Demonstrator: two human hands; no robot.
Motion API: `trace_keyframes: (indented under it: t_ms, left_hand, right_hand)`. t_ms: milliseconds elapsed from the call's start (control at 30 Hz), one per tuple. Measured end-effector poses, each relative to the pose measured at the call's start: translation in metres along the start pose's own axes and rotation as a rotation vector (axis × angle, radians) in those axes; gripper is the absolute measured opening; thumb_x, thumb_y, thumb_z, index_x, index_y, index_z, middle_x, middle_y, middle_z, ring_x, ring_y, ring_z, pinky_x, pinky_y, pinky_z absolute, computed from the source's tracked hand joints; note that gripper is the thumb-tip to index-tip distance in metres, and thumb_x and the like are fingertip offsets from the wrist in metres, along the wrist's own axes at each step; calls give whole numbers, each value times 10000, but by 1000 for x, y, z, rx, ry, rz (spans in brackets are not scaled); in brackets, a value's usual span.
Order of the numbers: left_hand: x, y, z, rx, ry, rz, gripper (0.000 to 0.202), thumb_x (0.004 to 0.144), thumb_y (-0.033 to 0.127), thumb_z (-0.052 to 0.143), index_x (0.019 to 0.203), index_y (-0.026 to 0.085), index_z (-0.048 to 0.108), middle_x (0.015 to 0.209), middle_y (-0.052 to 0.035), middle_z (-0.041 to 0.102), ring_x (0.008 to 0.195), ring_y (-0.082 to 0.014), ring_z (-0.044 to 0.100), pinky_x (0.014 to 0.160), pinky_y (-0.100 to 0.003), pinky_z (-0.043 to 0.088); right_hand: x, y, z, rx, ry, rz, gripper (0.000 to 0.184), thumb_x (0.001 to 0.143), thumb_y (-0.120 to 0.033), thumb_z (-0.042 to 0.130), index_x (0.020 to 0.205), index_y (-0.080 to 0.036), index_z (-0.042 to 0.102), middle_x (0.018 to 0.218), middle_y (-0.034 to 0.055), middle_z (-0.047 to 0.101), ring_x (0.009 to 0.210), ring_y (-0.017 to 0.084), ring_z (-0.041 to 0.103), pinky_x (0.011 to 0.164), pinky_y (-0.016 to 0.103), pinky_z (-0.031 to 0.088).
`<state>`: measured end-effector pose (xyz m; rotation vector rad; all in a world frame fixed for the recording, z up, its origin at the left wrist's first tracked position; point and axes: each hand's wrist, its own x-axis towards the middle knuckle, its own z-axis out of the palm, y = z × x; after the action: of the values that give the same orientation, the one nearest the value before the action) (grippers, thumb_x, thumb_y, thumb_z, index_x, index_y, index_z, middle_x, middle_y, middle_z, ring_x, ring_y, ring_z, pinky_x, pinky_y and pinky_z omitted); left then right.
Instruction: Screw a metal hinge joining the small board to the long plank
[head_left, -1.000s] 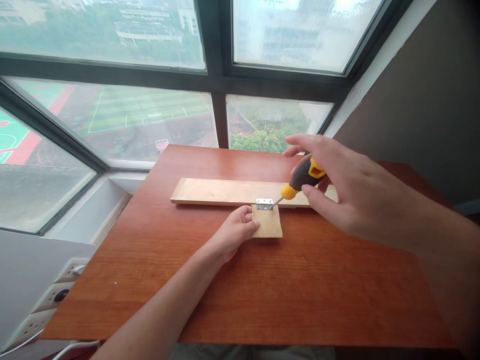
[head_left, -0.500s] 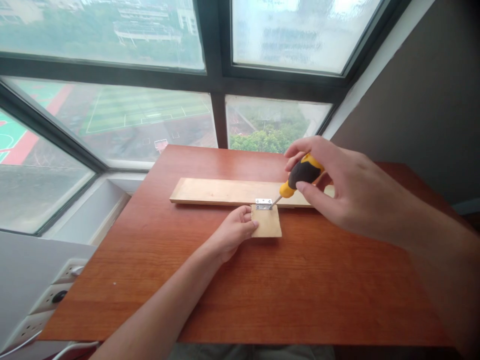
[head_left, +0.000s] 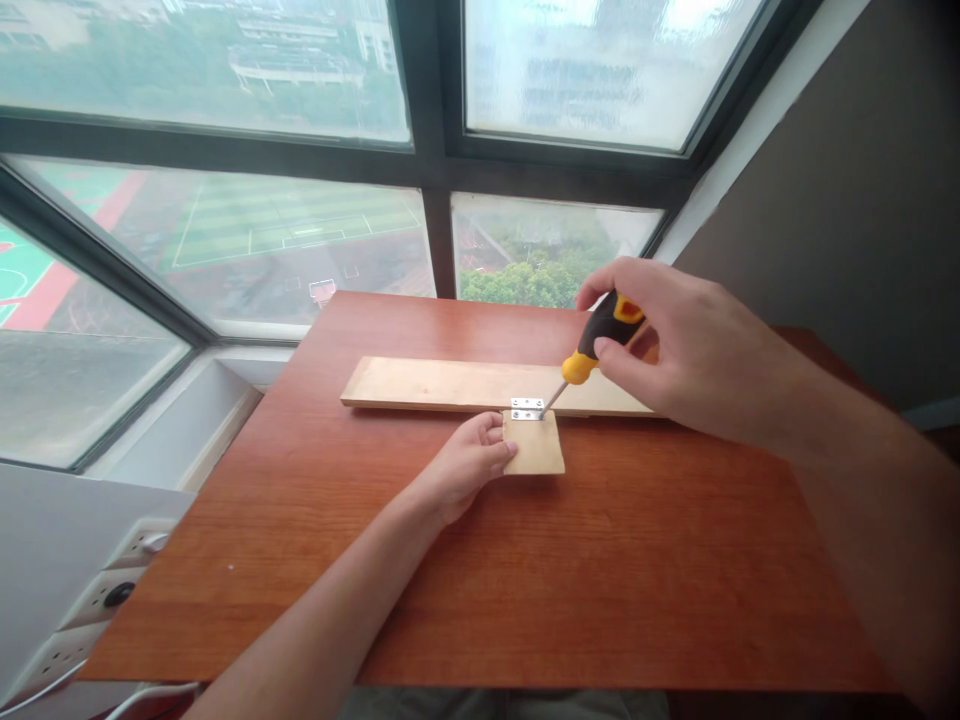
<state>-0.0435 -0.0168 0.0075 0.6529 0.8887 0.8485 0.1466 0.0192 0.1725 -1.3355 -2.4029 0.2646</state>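
Note:
My right hand [head_left: 660,335] is closed around the yellow and black handle of a screwdriver [head_left: 604,328]. Its shaft slants down and to the left, and the tip meets the right end of a small silver hinge [head_left: 527,409]. One leaf of the hinge lies on a small square wooden piece [head_left: 536,448], the other on the front edge of a long pale board [head_left: 427,380]. My left hand [head_left: 476,458] pinches the left edge of the small piece, thumb on top. Whether a screw sits under the tip is too small to make out.
Everything rests on a reddish-brown wooden table [head_left: 615,590]. Dark-framed windows [head_left: 431,170] rise behind it, and a grey wall [head_left: 847,220] stands at the right. Wall sockets [head_left: 97,595] with plugs and white cables are beside the table's left edge.
My right hand has turned the screwdriver handle and risen slightly, so the screwdriver stands a little steeper. The tip remains at the hinge, and my left hand keeps its hold.

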Motion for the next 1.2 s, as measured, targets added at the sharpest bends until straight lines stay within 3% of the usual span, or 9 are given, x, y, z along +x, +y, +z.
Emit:
trace_keyframes:
  t_ms: [133, 233, 367, 533, 600, 867, 1200]
  left_hand:
    - [0, 0, 0, -15, -4, 2, 358, 671, 193, 778, 937, 143, 544, 872, -48, 670, 765, -117, 637, 728, -228, 477]
    - [1, -1, -1, -15, -5, 8, 364, 669, 203, 784, 932, 147, 537, 869, -41, 665, 760, -117, 636, 723, -230, 477]
    - [1, -2, -2, 6, -3, 10, 341, 694, 203, 763, 933, 153, 524, 833, -26, 652, 746, -118, 632, 713, -234, 476]
    - [1, -2, 0, 15, 6, 8, 320, 707, 182, 740, 936, 152, 518, 858, -34, 657, 760, -116, 635, 714, -227, 474]
    - [1, -1, 0, 22, 13, 5, 308, 714, 165, 725, 942, 151, 518, 868, -39, 661, 771, -117, 639, 717, -223, 474]
    - [2, -1, 1, 45, 24, 0, 282, 729, 148, 706, 946, 154, 525, 911, -54, 674, 794, -123, 652, 748, -236, 484]
    - [2, -3, 0, 65, 37, -8, 284, 747, 152, 692, 980, 162, 530, 871, -32, 665, 789, -122, 649, 730, -227, 477]
  right_hand:
    - [7, 4, 2, -39, 64, -36, 213, 826, -291, 594, 1034, -254, 565, 861, 17, 676, 680, 185, 595, 595, 306, 419]
    - [10, 4, 9, -249, 154, 10, 202, 827, -417, 617, 932, -247, 592, 697, 11, 623, 600, 185, 549, 545, 300, 337]
    - [8, 2, 14, -376, 234, 69, 366, 830, -591, 551, 896, -234, 595, 607, 16, 565, 539, 187, 505, 523, 299, 266]
    - [0, 1, -1, -104, 38, -13, 244, 837, -357, 575, 1042, -224, 581, 827, 14, 671, 603, 149, 566, 552, 286, 370]
    - [-2, 2, -9, -100, 8, -43, 243, 812, -311, 606, 1043, -237, 599, 792, -8, 671, 601, 142, 573, 559, 275, 387]
    - [-6, -2, -19, -204, 209, -53, 107, 818, -304, 622, 890, -227, 641, 655, -12, 615, 527, 132, 523, 523, 283, 355]
    - [0, -7, 0, -111, 155, -72, 89, 825, -277, 616, 886, -216, 635, 665, -24, 611, 546, 116, 521, 544, 269, 380]
